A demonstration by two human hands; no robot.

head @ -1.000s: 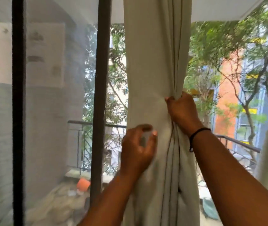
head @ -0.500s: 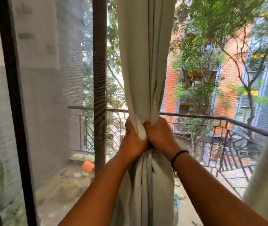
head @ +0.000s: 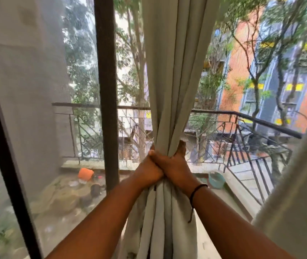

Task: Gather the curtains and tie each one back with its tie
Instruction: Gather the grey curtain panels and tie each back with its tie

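While bunched: curtain (head: pixel 169 71) w/ both hands

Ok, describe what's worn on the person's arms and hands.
Both forearms are bare, with no sleeves in view. The right wrist carries a thin black cord bracelet with a loose end hanging down. The left hand and right hand show no gloves; no rings are visible.

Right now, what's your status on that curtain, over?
Left hand and right hand both gripping the curtain. Curtain bunched tight. No tie visible. Nothing blocking.
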